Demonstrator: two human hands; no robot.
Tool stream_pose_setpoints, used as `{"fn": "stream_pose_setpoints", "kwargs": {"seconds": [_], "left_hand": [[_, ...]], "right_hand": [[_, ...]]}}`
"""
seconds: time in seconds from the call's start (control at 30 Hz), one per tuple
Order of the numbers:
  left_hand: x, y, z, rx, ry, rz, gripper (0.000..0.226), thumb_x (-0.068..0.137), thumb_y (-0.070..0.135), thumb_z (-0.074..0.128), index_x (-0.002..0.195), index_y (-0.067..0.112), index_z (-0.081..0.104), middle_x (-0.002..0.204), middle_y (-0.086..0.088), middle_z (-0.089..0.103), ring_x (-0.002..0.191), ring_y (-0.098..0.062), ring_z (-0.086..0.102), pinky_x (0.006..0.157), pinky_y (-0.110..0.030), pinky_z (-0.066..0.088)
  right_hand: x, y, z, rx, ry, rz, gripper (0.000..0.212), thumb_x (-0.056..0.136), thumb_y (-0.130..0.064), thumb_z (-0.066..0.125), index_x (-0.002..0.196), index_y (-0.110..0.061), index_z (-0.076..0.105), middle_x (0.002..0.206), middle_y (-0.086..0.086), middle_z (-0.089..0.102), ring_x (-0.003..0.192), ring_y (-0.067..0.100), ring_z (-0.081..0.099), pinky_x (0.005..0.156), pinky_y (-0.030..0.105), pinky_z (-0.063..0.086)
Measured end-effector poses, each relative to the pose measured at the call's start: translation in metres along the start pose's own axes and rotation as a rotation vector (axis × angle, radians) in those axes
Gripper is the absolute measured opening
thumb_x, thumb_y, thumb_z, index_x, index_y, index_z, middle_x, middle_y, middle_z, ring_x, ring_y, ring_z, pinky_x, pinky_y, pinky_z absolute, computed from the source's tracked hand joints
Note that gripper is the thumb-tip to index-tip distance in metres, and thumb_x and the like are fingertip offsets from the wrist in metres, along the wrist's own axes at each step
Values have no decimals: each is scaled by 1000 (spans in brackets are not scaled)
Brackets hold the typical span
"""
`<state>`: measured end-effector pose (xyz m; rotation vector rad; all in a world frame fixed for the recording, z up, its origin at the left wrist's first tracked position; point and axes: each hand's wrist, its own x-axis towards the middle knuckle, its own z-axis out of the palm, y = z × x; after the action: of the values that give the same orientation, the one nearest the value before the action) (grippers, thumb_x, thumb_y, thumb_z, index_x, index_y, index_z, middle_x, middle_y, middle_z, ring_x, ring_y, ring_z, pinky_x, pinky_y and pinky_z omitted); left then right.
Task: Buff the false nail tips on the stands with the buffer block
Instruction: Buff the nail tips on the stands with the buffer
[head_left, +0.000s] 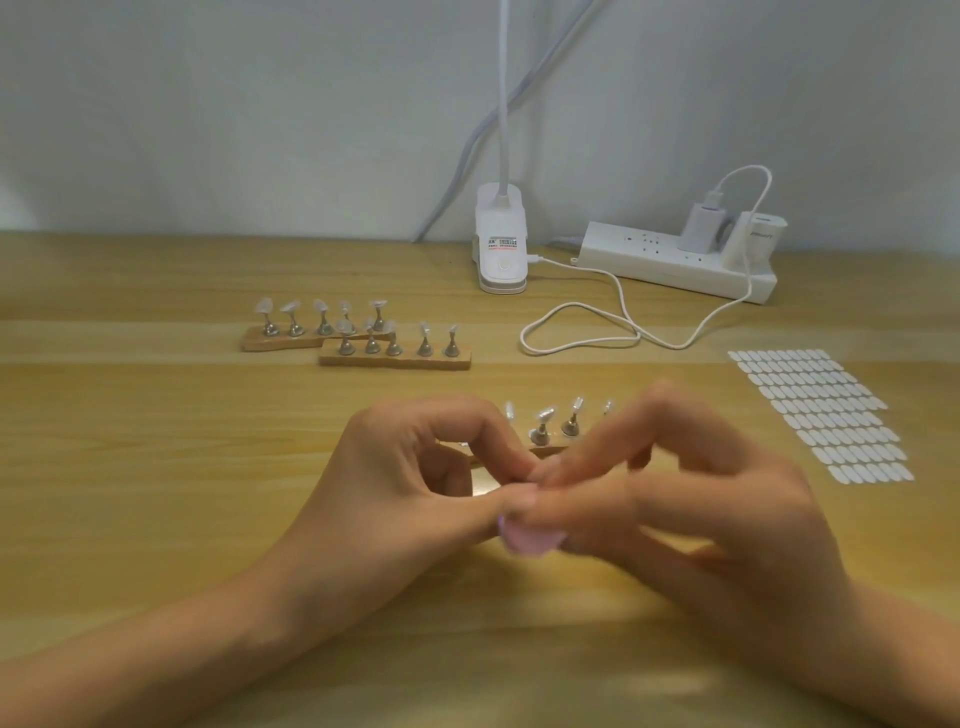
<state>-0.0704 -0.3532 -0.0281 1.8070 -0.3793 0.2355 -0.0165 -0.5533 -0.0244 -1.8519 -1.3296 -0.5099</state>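
Note:
My left hand (415, 467) and my right hand (691, 499) meet fingertip to fingertip just above the table's middle. A lilac buffer block (530, 538) pokes out below the right fingers, which grip it; the right hand is blurred. The left thumb and forefinger are pinched together on a small item, apparently a nail tip stand, that the fingers mostly hide. Right behind the hands lies a wooden strip (545, 451) with metal stands carrying clear nail tips (544, 415). Two more strips (395, 359) of stands with tips (265, 306) lie further back, to the left.
A sheet of white oval stickers (821, 415) lies at the right. At the back stand a white clip lamp (501, 244) and a power strip (675, 262) with a charger; a white cable (582, 332) loops on the wooden table (156, 467) between them.

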Motion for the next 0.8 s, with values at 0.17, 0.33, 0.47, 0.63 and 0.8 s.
{"fn": "stream_pose_setpoints", "kwargs": {"seconds": [0.17,0.33,0.47,0.63,0.8], "left_hand": [[0,0,0,20,16,-3,17,73,24,83,67,28,68,51,22,55,40,0,34,43,-9,25],[0,-1,0,30,24,12,19,74,21,83,65,26,66,51,23,56,39,2,34,44,-7,26],[-1,1,0,37,4,48,12,74,26,79,69,24,68,52,24,57,41,3,35,44,-7,27],[-2,0,1,103,23,64,21,75,15,81,67,26,65,53,25,55,39,2,34,44,-8,28],[-2,0,1,151,5,121,9,76,29,78,70,23,73,65,23,60,45,0,38,47,-12,31]], "right_hand": [[1,1,-1,-52,65,25,19,90,-20,73,107,-27,71,99,-6,65,89,15,68,76,27,50],[1,3,-3,-82,59,12,19,89,-22,69,107,-29,70,99,-6,65,90,13,67,74,30,50],[0,1,-2,-120,31,-61,16,89,-21,73,103,-28,74,97,-10,66,87,15,67,77,27,48],[0,7,-7,-39,60,48,21,90,-21,69,110,-26,68,101,-4,63,95,16,69,74,39,53],[-1,8,-7,87,60,82,23,87,-18,69,109,-24,68,99,1,63,97,12,68,81,28,56]]}}
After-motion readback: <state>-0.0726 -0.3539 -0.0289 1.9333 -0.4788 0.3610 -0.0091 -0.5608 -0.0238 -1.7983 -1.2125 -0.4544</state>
